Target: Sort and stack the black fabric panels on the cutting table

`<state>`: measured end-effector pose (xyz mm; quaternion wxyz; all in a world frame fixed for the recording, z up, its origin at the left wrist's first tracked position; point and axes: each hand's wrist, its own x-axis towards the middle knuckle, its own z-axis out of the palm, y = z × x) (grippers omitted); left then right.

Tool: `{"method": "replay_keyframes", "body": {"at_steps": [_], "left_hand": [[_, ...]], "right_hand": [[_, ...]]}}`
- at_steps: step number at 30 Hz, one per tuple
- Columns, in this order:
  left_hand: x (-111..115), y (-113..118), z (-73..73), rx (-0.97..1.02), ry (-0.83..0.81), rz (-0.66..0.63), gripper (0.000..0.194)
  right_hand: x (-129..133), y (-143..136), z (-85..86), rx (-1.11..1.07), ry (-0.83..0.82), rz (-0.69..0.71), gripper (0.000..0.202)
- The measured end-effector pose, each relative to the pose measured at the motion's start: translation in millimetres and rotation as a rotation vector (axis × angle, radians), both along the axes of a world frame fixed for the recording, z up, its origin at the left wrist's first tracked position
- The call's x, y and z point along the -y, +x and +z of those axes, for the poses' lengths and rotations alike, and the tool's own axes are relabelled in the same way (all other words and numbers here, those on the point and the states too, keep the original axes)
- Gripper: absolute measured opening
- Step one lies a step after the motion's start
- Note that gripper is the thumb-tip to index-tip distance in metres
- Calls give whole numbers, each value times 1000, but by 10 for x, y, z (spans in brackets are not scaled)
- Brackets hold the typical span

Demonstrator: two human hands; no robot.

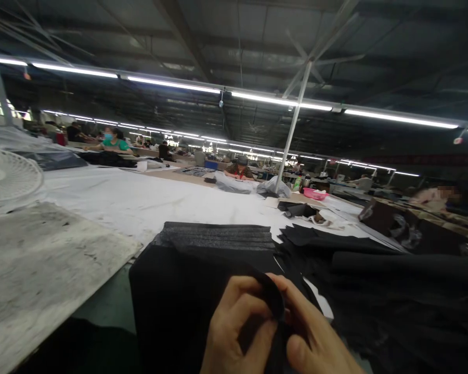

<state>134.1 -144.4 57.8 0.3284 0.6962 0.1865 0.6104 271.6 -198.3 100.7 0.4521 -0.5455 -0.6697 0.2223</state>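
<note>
Close to the camera, low in the head view, my left hand and my right hand meet around a piece of black fabric. Its edge curls up between them. My left thumb and fingers pinch the fabric, and the right fingers press on it from the other side. Beneath and beyond my hands, a stack of black fabric pieces lies with its far edges fanned out. The lower part of the held fabric is dark and hard to separate from the stack.
More black fabric lies in a heap to the right. White sheeting covers the table beyond. On the left are a stained pale board and a white fan. A pole rises behind, near a pink basin. Several people sit farther off.
</note>
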Motion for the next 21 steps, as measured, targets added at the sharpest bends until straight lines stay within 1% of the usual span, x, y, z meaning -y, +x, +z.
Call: {"method": "replay_keyframes", "body": {"at_steps": [1, 3, 5, 7, 9, 11, 12, 13, 14, 15, 16, 17, 18, 19, 20, 21], "left_hand": [[-8, 89, -41, -18, 73, 30, 5], [-32, 220, -144, -60, 201, 90, 16], [-59, 293, -233, -125, 312, 132, 29], [-78, 314, -267, -219, 408, 140, 35], [-90, 280, -235, -308, 489, 89, 34], [-118, 181, -148, -339, 525, -63, 26], [-152, 101, -91, -341, 475, -141, 21], [-211, -2, -28, -331, 379, -174, 17], [-300, -128, 38, -313, 261, -144, 18], [-426, -273, 103, -307, 117, -59, 21], [-589, -431, 165, -289, 16, 108, 22], [-787, -594, 221, -306, -2, 257, 22], [-1010, -750, 268, -357, -5, 357, 22], [-1246, -892, 304, -404, -21, 419, 21], [-1479, -1012, 330, -487, -47, 425, 21], [-1696, -1108, 344, -609, -85, 402, 22]], "right_hand": [[42, -8, -52, -6, 6, -36, 64], [31, 21, -172, -34, 26, -113, 71], [-54, 70, -283, -85, 72, -199, 68], [-158, 109, -364, -131, 124, -261, 61], [-252, 139, -413, -165, 144, -303, 55], [-320, 168, -438, -186, 128, -325, 49], [-343, 183, -443, -188, 120, -329, 46], [-356, 196, -445, -182, 121, -324, 42], [-359, 203, -443, -164, 128, -305, 38], [-354, 203, -438, -132, 141, -264, 33], [-342, 192, -429, -90, 159, -197, 27], [-327, 169, -416, -48, 178, -109, 23], [-312, 134, -398, -7, 198, -4, 19], [-299, 89, -376, 24, 214, 102, 18], [-291, 37, -349, 47, 221, 200, 18], [-285, -19, -319, 63, 221, 286, 19]]}}
